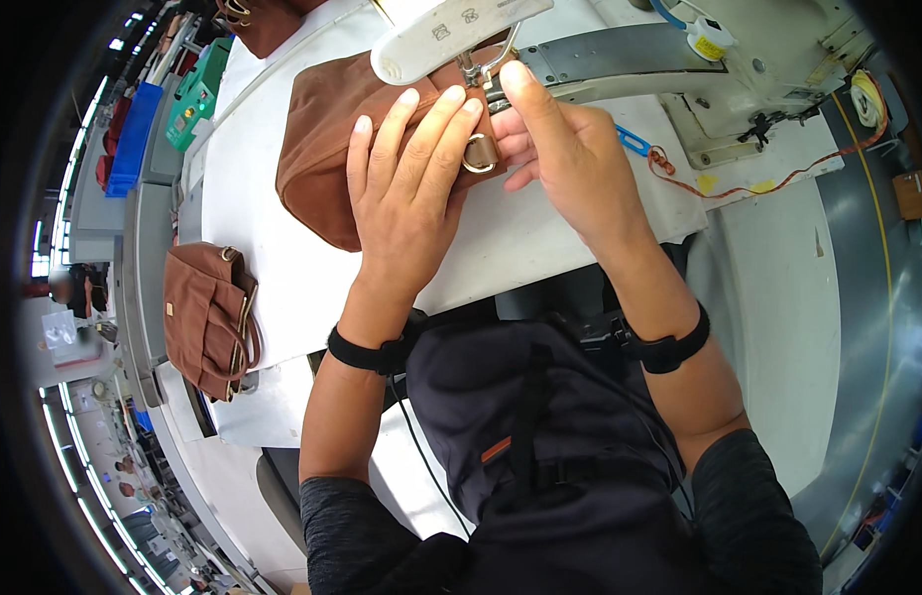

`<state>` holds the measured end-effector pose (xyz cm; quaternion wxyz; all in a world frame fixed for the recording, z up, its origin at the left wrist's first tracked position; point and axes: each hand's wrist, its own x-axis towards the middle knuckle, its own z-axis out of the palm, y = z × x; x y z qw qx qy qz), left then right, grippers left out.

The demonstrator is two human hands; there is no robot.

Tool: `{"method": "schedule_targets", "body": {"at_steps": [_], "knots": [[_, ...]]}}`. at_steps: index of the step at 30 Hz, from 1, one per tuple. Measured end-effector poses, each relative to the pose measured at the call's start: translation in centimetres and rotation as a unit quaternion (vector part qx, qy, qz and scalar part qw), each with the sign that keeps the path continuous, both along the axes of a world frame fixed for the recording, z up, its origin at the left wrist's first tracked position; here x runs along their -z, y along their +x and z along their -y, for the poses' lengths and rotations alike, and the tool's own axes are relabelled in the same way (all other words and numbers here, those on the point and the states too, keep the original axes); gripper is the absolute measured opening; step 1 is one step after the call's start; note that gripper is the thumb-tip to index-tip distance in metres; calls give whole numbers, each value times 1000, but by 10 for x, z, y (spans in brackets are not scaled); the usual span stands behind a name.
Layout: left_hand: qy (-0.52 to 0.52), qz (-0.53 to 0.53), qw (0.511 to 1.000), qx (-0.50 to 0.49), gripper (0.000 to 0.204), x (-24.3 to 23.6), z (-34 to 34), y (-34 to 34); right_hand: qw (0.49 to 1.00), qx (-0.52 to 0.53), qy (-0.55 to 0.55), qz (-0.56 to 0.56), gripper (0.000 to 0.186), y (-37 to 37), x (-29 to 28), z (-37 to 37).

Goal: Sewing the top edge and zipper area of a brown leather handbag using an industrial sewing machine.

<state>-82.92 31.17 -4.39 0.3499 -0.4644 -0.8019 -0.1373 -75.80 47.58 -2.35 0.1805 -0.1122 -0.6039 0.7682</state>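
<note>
Under the sewing machine at twelve o'clock, the brown bag lies on the white surface. Left hand presses flat on it, fingers spread; right hand pinches its strap with the metal ring. Open room lies toward three o'clock; a second brown bag sits at nine.
</note>
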Motion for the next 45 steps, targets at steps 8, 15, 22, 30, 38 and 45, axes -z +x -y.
{"method": "schedule_targets", "body": {"at_steps": [8, 15, 22, 30, 38, 45], "knots": [[24, 44, 999, 7, 66, 2, -3, -1, 989, 33, 146, -8, 75, -17, -8, -1], [18, 76, 996, 34, 75, 2, -3, -1, 983, 82, 165, 26, 65, -16, 1, 2], [25, 62, 997, 29, 73, -6, -6, 2, 994, 54, 93, -27, 39, -5, 11, 8], [27, 87, 995, 32, 73, -16, -7, 10, 1000, -1, 15, -19, 26, 7, 1, 3], [32, 137, 989, 39, 82, -15, -6, 9, 1000, -12, 1, -2, 27, 6, 1, 0], [36, 166, 983, 66, 78, -23, -5, 8, 999, -26, 8, 16, 27, 3, -2, -3]]}}
